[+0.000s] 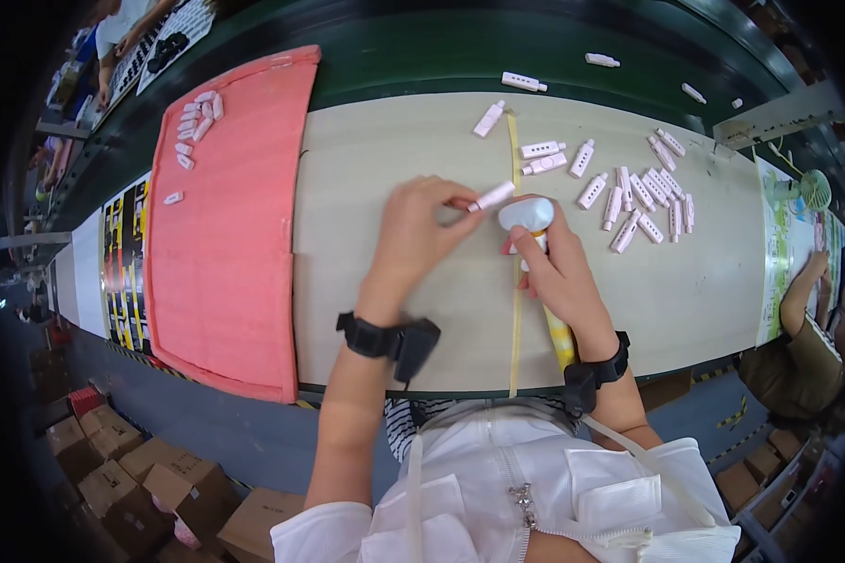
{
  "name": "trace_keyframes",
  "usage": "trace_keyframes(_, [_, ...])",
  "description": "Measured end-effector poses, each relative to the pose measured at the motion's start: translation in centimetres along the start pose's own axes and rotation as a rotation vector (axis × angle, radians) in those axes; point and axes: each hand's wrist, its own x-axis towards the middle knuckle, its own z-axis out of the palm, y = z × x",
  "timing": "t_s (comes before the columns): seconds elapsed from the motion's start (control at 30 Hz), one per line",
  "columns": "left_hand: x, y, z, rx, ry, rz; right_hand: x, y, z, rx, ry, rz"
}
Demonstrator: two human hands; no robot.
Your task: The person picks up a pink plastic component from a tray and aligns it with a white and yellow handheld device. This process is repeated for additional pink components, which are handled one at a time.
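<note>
My left hand [421,230] pinches a small pale pink bottle [495,195] between thumb and fingertips, tilted above the beige work mat [394,347]. Close beside it on the right, my right hand [560,272] is closed around a handheld thing with a rounded white head [526,214]. A yellow length [560,340] runs below that hand toward the mat's near edge; whether it joins the white head is hidden. The bottle's end almost meets the white head. Several similar pink bottles [650,190] lie loose on the mat to the right, most with narrow necks.
A red padded mat [221,253] on the left bears several small pink bottles [200,117] at its far end. More bottles [524,82] rest on the green belt [422,56] behind. Cardboard boxes [192,483] stand at lower left. Another person's arm [798,296] is at far right, beside a green fan [816,190].
</note>
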Motion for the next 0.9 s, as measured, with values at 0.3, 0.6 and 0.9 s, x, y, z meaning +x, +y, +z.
trace_keyframes(0.3, [-3.2,-0.5,2.2,0.054,0.121,0.088,-0.5,-0.3,0.3,-0.356,-0.022,-0.157])
trace_keyframes(0.6, [-3.3,-1.0,2.4,0.033,0.119,0.127,-1.7,-1.5,2.3,-0.474,0.16,-0.22])
trace_keyframes(0.9, [-3.2,0.6,1.0,-0.151,0.143,0.083,0.6,-0.1,0.9,-0.106,0.266,0.051])
